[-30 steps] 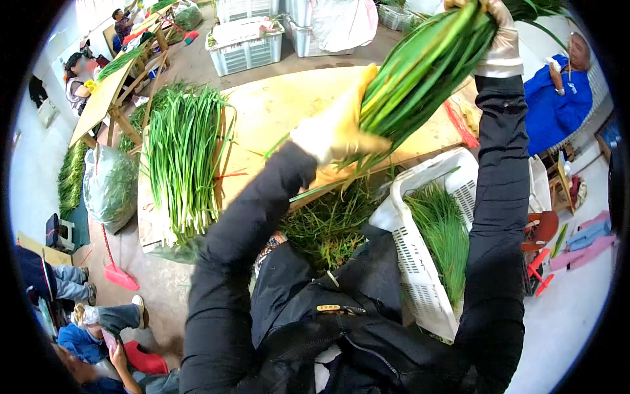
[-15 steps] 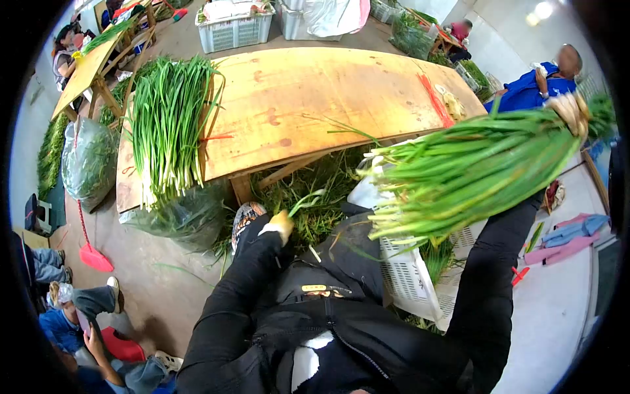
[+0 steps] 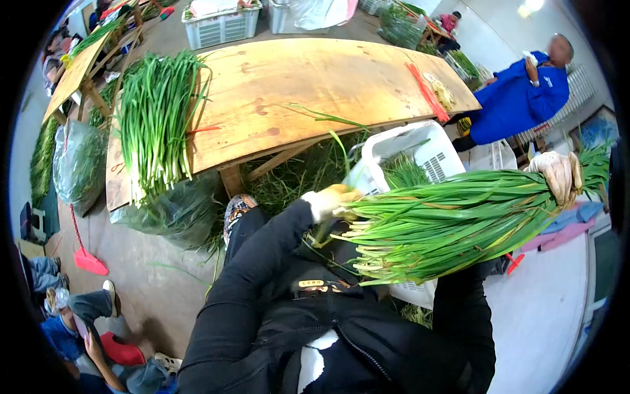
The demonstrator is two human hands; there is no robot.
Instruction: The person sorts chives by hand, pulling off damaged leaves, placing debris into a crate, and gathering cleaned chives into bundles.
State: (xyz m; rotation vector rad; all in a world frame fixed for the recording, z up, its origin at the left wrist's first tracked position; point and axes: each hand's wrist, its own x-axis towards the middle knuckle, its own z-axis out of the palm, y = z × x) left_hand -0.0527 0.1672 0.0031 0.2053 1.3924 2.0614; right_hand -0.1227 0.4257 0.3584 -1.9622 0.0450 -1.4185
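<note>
One big bunch of green stalks (image 3: 446, 226) is on my side of the wooden table (image 3: 282, 72). My right hand (image 3: 556, 177) closes round its leafy end, presumably leaving the pale ends free. Beside those, my left hand (image 3: 330, 200) is part-curled; I cannot tell whether it pinches any. Another pile (image 3: 157, 108) lies on the table's left end, aligned probably for neatness.

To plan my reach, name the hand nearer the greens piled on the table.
Left hand: right of the pile, at the bundle; right hand grips its leafy end, farther right.
</note>
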